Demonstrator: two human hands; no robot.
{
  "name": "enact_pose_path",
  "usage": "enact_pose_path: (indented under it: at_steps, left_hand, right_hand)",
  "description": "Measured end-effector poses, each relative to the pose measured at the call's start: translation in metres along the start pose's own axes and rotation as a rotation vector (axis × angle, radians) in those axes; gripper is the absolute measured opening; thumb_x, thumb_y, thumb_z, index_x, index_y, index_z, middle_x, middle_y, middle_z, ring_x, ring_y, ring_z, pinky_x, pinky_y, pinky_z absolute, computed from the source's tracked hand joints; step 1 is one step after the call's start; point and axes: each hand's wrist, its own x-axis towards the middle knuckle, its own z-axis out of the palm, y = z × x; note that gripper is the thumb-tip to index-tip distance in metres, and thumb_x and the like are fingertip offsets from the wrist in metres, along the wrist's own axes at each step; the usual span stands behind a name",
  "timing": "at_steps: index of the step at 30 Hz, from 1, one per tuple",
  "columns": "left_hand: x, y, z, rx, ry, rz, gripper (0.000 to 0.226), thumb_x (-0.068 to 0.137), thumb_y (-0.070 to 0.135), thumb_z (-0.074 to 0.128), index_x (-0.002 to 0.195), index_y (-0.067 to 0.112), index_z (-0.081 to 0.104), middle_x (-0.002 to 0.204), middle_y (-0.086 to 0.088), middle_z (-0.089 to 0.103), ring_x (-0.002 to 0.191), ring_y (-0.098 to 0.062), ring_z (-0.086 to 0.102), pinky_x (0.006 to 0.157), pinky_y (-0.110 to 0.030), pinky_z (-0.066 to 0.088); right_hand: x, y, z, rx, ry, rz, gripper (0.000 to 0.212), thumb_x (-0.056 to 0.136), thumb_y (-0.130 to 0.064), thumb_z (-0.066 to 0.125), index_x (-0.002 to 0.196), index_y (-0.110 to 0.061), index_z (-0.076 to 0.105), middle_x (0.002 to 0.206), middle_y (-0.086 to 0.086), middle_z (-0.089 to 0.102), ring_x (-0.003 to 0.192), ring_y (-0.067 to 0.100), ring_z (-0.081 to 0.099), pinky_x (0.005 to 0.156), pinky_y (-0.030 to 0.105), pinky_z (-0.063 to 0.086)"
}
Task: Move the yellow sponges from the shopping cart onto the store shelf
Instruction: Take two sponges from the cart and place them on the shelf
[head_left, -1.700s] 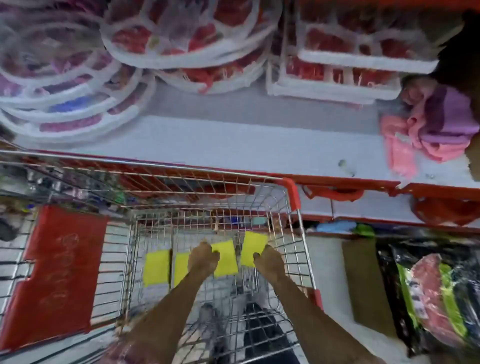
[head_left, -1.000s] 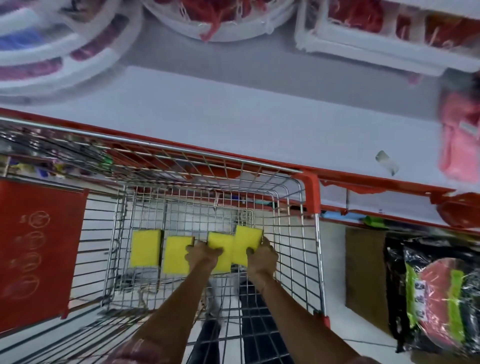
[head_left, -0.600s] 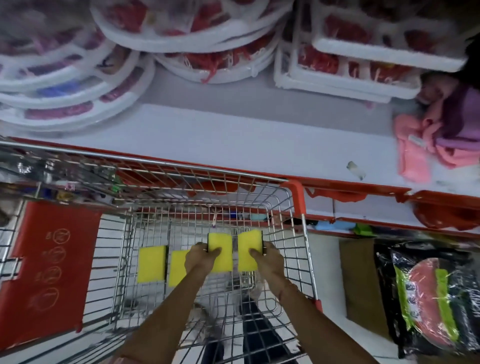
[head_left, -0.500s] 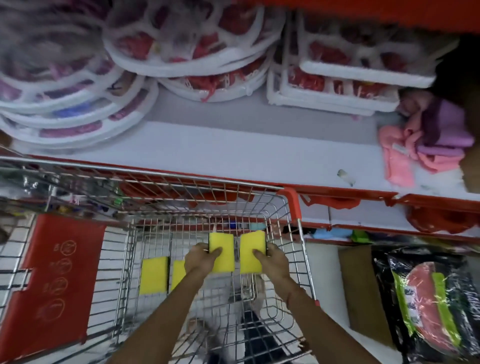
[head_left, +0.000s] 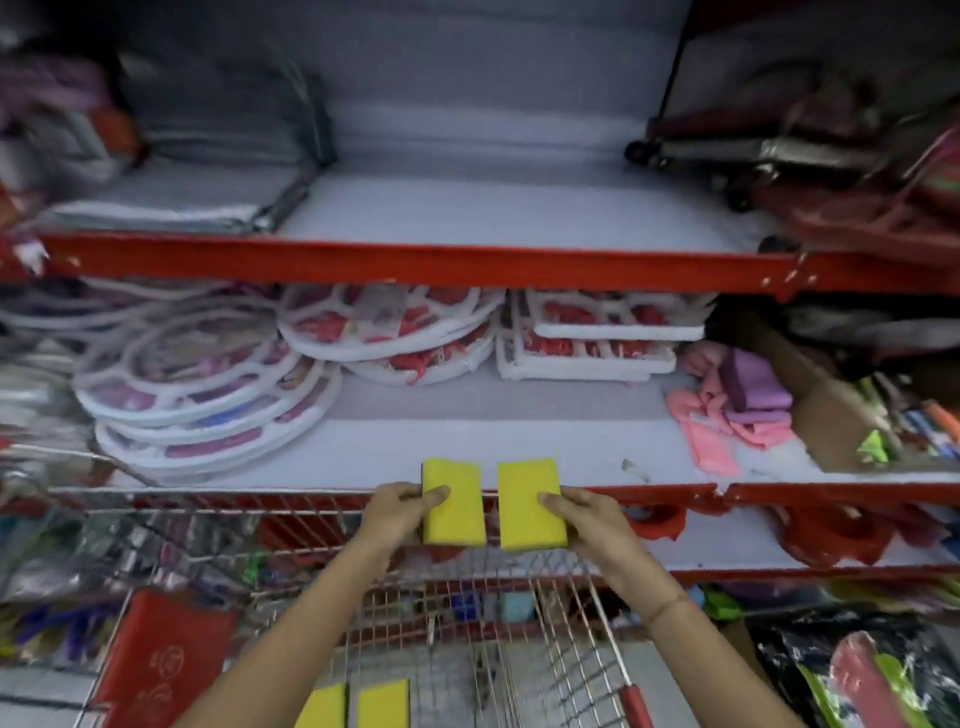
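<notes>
Both sponges raised from cart to shelf edge.
Left hand grips left sponge; right hand grips right sponge, shelf at 12 o'clock.

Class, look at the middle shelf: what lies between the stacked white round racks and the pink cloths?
In the head view, only bare shelf lies between the racks and the cloths.

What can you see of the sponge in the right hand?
The sponge in the right hand is a bright yellow, flat rectangular block, foam-like, with a darker layer along its far edge. The right hand grips its right side, thumb on top. It is held lengthwise over the shopping cart at the store shelf front edge, apart from the neighbouring sponge.
</notes>
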Motion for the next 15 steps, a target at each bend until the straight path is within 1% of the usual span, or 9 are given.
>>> enact_pose_path:
  at_steps: [2, 5, 8, 9, 10, 11, 13, 14, 15]
  left_hand:
    - [-0.004, 0.025, -0.004, -0.012, -0.01, 0.021, 0.039, 0.081, 0.028, 0.072, 0.104, -0.002, 0.063, 0.11, -0.015, 0.067, 0.1, -0.03, 0.063, 0.084, -0.039, 0.055]
    - [-0.012, 0.06, -0.014, -0.036, -0.083, 0.089, 0.046, 0.081, 0.03, 0.073, 0.11, -0.005, 0.066, 0.113, -0.019, 0.07, 0.102, -0.033, 0.068, 0.086, -0.043, 0.058]
    - [-0.013, 0.1, -0.023, -0.085, -0.144, 0.181, 0.044, 0.081, 0.027, 0.072, 0.111, -0.005, 0.064, 0.111, -0.019, 0.071, 0.087, -0.028, 0.072, 0.064, -0.031, 0.063]
    - [-0.016, 0.116, -0.027, -0.096, -0.152, 0.211, 0.044, 0.081, 0.026, 0.072, 0.111, -0.006, 0.064, 0.109, -0.019, 0.072, 0.085, -0.028, 0.072, 0.06, -0.027, 0.063]
    - [-0.016, 0.131, -0.03, -0.108, -0.145, 0.235, 0.043, 0.081, 0.025, 0.072, 0.11, -0.005, 0.065, 0.107, -0.019, 0.072, 0.086, -0.028, 0.072, 0.06, -0.026, 0.063]
    - [-0.016, 0.15, -0.032, -0.112, -0.138, 0.267, 0.041, 0.081, 0.025, 0.073, 0.108, -0.004, 0.065, 0.104, -0.019, 0.073, 0.086, -0.029, 0.072, 0.064, -0.029, 0.064]
    - [-0.012, 0.183, -0.037, -0.139, -0.123, 0.304, 0.035, 0.079, 0.024, 0.075, 0.099, -0.003, 0.067, 0.088, -0.017, 0.076, 0.08, -0.028, 0.074, 0.071, -0.039, 0.064]
    - [-0.011, 0.2, -0.039, -0.158, -0.116, 0.322, 0.03, 0.078, 0.022, 0.075, 0.094, -0.003, 0.067, 0.076, -0.013, 0.077, 0.07, -0.024, 0.075, 0.065, -0.039, 0.064]
    - [-0.007, 0.217, -0.041, -0.156, -0.106, 0.342, 0.028, 0.079, 0.021, 0.074, 0.092, -0.002, 0.066, 0.065, -0.008, 0.076, 0.058, -0.018, 0.074, 0.054, -0.03, 0.062]
  right_hand:
    - [-0.003, -0.022, -0.001, 0.034, -0.033, -0.032, 0.032, 0.084, -0.015, 0.068, 0.113, 0.0, 0.065, 0.105, 0.014, 0.072, 0.088, 0.023, 0.071, 0.069, 0.028, 0.059]
    - [-0.014, -0.062, -0.003, 0.044, -0.055, -0.106, 0.035, 0.084, -0.019, 0.069, 0.114, -0.003, 0.065, 0.104, 0.012, 0.074, 0.089, 0.022, 0.071, 0.072, 0.03, 0.057]
    - [-0.024, -0.11, -0.004, 0.022, -0.076, -0.22, 0.031, 0.085, -0.021, 0.067, 0.112, -0.005, 0.067, 0.098, 0.007, 0.075, 0.085, 0.019, 0.072, 0.078, 0.03, 0.058]
    - [-0.026, -0.127, -0.005, 0.017, -0.091, -0.259, 0.03, 0.086, -0.021, 0.066, 0.111, -0.005, 0.068, 0.099, 0.008, 0.075, 0.087, 0.02, 0.071, 0.081, 0.032, 0.058]
    - [-0.028, -0.143, -0.005, 0.008, -0.101, -0.295, 0.029, 0.086, -0.021, 0.066, 0.11, -0.005, 0.068, 0.102, 0.01, 0.075, 0.09, 0.023, 0.07, 0.085, 0.034, 0.057]
    - [-0.027, -0.162, -0.006, 0.001, -0.103, -0.331, 0.029, 0.086, -0.021, 0.066, 0.11, -0.005, 0.068, 0.105, 0.012, 0.074, 0.093, 0.025, 0.069, 0.088, 0.036, 0.057]
    - [-0.024, -0.197, -0.005, 0.01, -0.11, -0.384, 0.027, 0.086, -0.02, 0.065, 0.109, -0.005, 0.068, 0.105, 0.015, 0.072, 0.091, 0.026, 0.068, 0.085, 0.035, 0.057]
    - [-0.02, -0.215, -0.004, 0.013, -0.114, -0.409, 0.025, 0.087, -0.019, 0.065, 0.108, -0.005, 0.068, 0.103, 0.015, 0.072, 0.089, 0.026, 0.068, 0.083, 0.035, 0.057]
    - [-0.015, -0.231, -0.002, 0.009, -0.116, -0.43, 0.025, 0.087, -0.019, 0.065, 0.108, -0.005, 0.067, 0.104, 0.016, 0.072, 0.089, 0.027, 0.067, 0.084, 0.038, 0.057]
